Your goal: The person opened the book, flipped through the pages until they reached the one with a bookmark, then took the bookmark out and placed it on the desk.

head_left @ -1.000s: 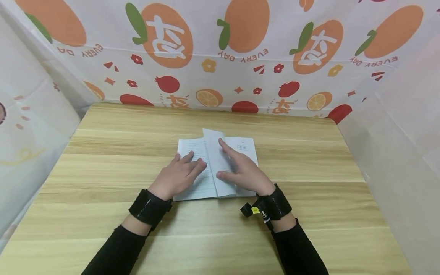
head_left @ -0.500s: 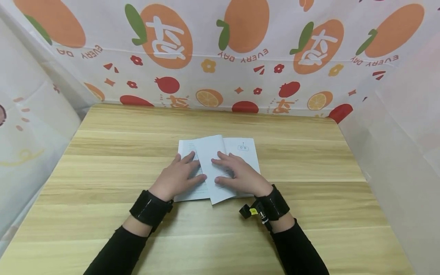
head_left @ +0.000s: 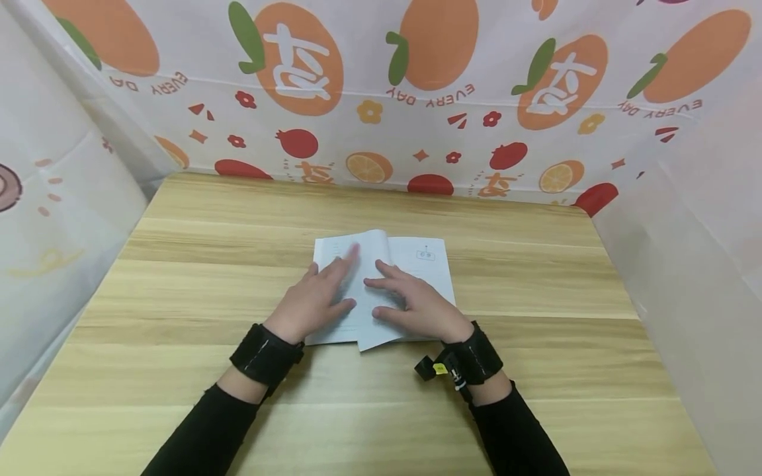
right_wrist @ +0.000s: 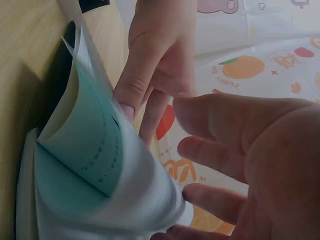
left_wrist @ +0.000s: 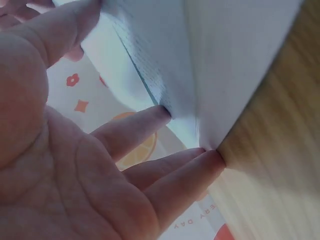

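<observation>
A thin book lies spread on the table, with lines of small print on its left side and a little drawing near the top of its right page. One loose leaf leans across to the left, its lower corner jutting past the book's bottom edge. In the right wrist view the leaf bows in a curve. My left hand touches the left side, fingers extended, the index finger blurred. Fingers spread, my right hand lies over the leaf near the middle fold. Both palms face the paper.
The wood-grain table extends all round the book. Behind it hangs a white fruit-print sheet; pale sheets also flank both sides. Black bands circle the wrists, and a small camera juts from the right one.
The leaf has swung from standing near the fold over to the left side. My left index finger has reached up onto it. My right fingers have come down to the left.
</observation>
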Motion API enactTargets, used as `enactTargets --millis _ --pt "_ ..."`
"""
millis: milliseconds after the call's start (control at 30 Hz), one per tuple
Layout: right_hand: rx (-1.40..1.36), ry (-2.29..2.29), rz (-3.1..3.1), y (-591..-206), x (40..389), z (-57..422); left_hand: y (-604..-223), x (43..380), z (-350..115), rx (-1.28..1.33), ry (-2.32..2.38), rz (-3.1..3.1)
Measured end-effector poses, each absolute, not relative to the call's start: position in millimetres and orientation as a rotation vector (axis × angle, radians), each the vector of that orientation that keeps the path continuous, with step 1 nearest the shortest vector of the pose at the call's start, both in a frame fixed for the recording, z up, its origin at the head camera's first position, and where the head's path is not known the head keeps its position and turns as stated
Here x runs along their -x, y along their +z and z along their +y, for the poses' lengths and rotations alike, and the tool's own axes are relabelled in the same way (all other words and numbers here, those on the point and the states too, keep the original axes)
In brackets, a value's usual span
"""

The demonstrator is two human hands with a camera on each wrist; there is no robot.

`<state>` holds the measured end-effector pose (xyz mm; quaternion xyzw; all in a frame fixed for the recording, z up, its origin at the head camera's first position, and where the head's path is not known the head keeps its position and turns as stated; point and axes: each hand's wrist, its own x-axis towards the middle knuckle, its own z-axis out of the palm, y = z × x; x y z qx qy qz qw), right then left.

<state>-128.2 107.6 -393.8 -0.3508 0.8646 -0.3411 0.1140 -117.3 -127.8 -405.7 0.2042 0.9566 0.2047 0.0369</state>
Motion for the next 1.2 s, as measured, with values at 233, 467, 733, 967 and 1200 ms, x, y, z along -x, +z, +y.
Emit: enactTargets --millis 233,467,733,967,1200 --pt "1.034 -1.04 2.523 -392.0 128.6 108.7 -405.8 116.5 -127.5 -0.603 0.571 2.939" --pt "0.978 -1.012 2.566 -394.4 136.2 117.0 -406.2 119.3 -127.1 -0.553 0.54 2.939" --pt "0.741 -0.911 2.758 -395.3 144.1 134.3 -405.3 119.5 -126.4 -0.635 0.563 2.916" --pt "0.576 -0.85 2.813 -397.2 149.0 143.8 -405.3 117.9 -124.7 -0.592 0.575 2.901" --pt "0.491 -0.718 2.799 -403.1 151.3 146.1 -406.0 115.6 -125.6 -0.575 0.586 2.89"
